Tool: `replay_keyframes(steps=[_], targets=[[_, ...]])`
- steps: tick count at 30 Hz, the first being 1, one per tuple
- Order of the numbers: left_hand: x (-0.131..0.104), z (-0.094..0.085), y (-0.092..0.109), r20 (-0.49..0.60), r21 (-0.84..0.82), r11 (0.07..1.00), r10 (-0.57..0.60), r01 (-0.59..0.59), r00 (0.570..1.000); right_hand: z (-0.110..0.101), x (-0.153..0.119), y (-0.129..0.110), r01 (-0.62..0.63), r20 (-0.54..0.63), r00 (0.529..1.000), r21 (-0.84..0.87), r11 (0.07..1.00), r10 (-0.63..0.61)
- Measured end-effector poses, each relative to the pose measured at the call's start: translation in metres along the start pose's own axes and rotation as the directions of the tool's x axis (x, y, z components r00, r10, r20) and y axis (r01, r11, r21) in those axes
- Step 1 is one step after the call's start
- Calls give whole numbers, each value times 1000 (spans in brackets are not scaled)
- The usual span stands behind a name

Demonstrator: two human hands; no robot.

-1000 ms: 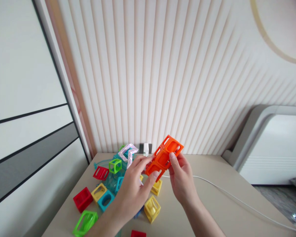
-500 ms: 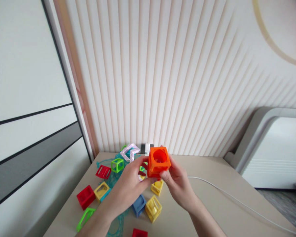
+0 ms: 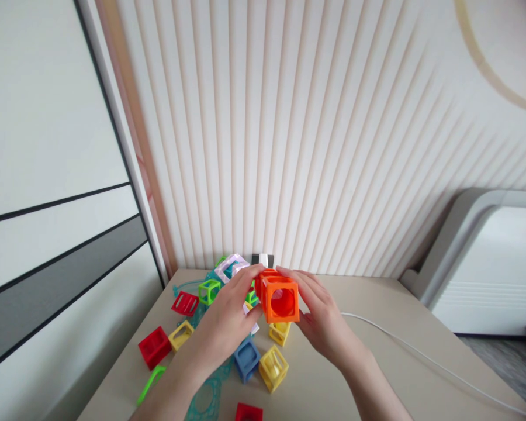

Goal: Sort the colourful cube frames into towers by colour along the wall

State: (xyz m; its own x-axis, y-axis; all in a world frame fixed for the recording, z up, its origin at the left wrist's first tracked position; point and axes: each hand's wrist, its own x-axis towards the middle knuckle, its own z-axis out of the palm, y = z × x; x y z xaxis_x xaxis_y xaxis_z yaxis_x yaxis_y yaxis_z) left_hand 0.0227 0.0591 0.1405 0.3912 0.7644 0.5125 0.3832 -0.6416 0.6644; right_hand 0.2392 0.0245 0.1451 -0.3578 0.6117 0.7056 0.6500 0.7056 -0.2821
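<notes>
An orange block (image 3: 281, 299) with a round opening in its near face is held above the table between both hands. Joined or pressed to its far side is a red-orange part, mostly hidden. My left hand (image 3: 228, 313) grips the piece from the left, fingertips on its far upper edge. From the right, my right hand (image 3: 322, 313) holds it with its fingers along the top and side. Below the orange block are a yellow block (image 3: 280, 333), a second yellow block (image 3: 273, 368) and a blue block (image 3: 246, 358).
Red block (image 3: 155, 347), yellow frame (image 3: 181, 335), green cube frame (image 3: 209, 292), red slotted piece (image 3: 185, 303) and teal pieces (image 3: 206, 400) lie left on the table (image 3: 403, 362). A white cable (image 3: 421, 347) crosses the right side. A ribbed wall (image 3: 289, 128) stands behind.
The orange block has been tipped, its round opening now facing me more. Fingers of both hands have shifted up onto its far top edge.
</notes>
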Motion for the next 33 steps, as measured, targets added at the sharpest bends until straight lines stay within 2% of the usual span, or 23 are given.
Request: replay_keyframes(steps=[5, 8, 16, 22, 25, 28, 31, 33], targets=[[-2, -9, 7, 30, 53, 997, 55, -56, 998, 2, 4, 3, 57, -5, 998, -79, 995, -58], [-2, -13, 9, 52, 80, 995, 49, -53, 997, 2, 4, 3, 61, 6, 998, -77, 995, -61], [-1, -18, 9, 48, 101, 995, 10, -14, 999, 1, -2, 4, -61, 36, 998, 36, 998, 59], [-2, -22, 10, 13, 75, 997, 0, -1, 1000, 0, 2, -3, -211, 67, 977, 229, 950, 201], [-1, -23, 13, -7, 20, 1000, -17, 17, 1000, 2, 3, -8, -287, 98, 958, 371, 883, 270], [-1, -22, 18, 4, -114, 989, -89, 89, 996, 4, 3, -11, -319, 106, 946, 491, 810, 308], [0, -20, 20, 57, -282, 945, -158, 168, 986, 4, 4, -13, -311, 65, 942, 531, 788, 328], [0, -20, 19, 73, -330, 927, -164, 179, 984, 3, 5, -14, -310, 60, 942, 527, 791, 330]])
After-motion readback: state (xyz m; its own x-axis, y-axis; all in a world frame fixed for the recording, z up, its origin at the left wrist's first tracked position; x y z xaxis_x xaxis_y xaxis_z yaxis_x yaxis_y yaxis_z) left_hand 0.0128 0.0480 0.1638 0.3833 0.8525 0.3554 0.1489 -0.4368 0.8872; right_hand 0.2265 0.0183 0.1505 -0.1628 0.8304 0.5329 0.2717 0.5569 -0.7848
